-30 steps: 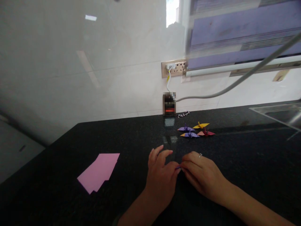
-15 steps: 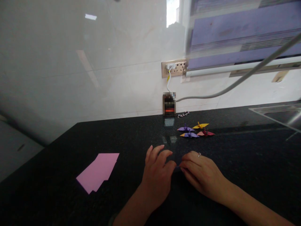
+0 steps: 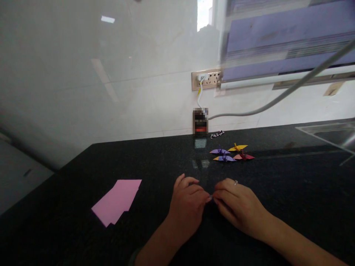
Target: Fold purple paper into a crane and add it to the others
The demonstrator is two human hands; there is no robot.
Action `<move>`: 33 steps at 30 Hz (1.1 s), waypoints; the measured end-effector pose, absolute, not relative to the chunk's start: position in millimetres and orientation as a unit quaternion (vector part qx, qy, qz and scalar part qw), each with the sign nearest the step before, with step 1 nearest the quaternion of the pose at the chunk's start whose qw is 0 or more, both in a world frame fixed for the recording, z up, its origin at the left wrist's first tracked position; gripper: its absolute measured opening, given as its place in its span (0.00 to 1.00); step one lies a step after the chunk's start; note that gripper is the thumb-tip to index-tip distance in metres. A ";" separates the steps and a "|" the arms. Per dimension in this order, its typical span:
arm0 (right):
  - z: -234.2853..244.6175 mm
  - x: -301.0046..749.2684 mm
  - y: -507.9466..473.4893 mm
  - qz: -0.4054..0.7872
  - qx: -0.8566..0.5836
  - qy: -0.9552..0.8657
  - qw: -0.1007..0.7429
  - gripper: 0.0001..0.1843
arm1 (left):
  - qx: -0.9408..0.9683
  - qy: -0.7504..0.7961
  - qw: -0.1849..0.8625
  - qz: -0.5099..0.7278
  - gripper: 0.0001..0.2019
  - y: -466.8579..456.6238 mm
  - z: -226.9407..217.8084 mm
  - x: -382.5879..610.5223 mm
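Observation:
My left hand (image 3: 186, 208) and my right hand (image 3: 238, 207) rest on the black counter (image 3: 83, 236), fingertips meeting in the middle. Both are curled in a pinch on a small dark piece of paper (image 3: 211, 198), mostly hidden between the fingers. A ring shows on my right hand. Beyond the hands stand several folded paper cranes: two purple ones (image 3: 222, 155), a yellow one (image 3: 237, 147) and a red one (image 3: 244, 156).
A stack of pink paper sheets (image 3: 117, 201) lies at the left. A small dark device (image 3: 200, 122) leans on the wall, cabled to a socket strip (image 3: 206, 79). A thin beaded string (image 3: 216, 134) lies beside it. A grey cable (image 3: 277, 96) runs right.
The fingers of my left hand, raised and spread a second ago, have curled down into a pinch against my right fingertips. The purple edge of the paper is now mostly hidden.

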State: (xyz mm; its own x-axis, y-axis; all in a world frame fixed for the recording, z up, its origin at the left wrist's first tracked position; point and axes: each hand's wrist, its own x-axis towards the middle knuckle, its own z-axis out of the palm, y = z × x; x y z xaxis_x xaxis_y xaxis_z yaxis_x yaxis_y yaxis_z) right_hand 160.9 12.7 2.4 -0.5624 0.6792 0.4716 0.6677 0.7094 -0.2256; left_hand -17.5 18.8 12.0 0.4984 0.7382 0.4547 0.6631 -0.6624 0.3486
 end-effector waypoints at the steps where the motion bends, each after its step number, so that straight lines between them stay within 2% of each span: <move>1: 2.5 160.2 12.2 0.013 -0.381 -0.882 0.276 0.09 | 0.860 0.408 0.069 0.298 0.07 18.1 11.6 -16.4; 13: 6.8 173.3 22.7 0.017 -0.424 -0.857 0.292 0.07 | 0.821 0.467 0.069 0.323 0.07 31.1 20.7 -33.2; 17: 6.1 177.9 25.9 0.028 -0.432 -0.848 0.305 0.06 | 0.814 0.479 0.099 0.314 0.08 33.9 20.3 -37.2; 23: 2.6 178.5 28.5 0.158 -0.436 -0.803 0.373 0.07 | 0.809 0.477 0.190 0.286 0.09 32.6 21.6 -35.3; 28: 2.0 166.9 22.6 0.236 -0.405 -0.821 0.325 0.07 | 0.811 0.464 0.227 0.273 0.08 30.6 20.8 -31.4; 33: 2.9 162.4 18.1 0.326 -0.441 -0.773 0.319 0.12 | 0.710 0.527 0.283 0.371 0.08 32.0 18.2 -34.3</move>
State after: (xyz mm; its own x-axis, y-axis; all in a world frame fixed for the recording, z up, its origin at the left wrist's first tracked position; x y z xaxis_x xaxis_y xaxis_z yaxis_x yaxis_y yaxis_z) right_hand 162.4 18.1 2.9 -0.4072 0.8898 0.2059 0.4729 0.3983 -0.7860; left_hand -34.3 32.0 18.2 0.1697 0.9586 0.2289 0.5388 -0.2847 0.7929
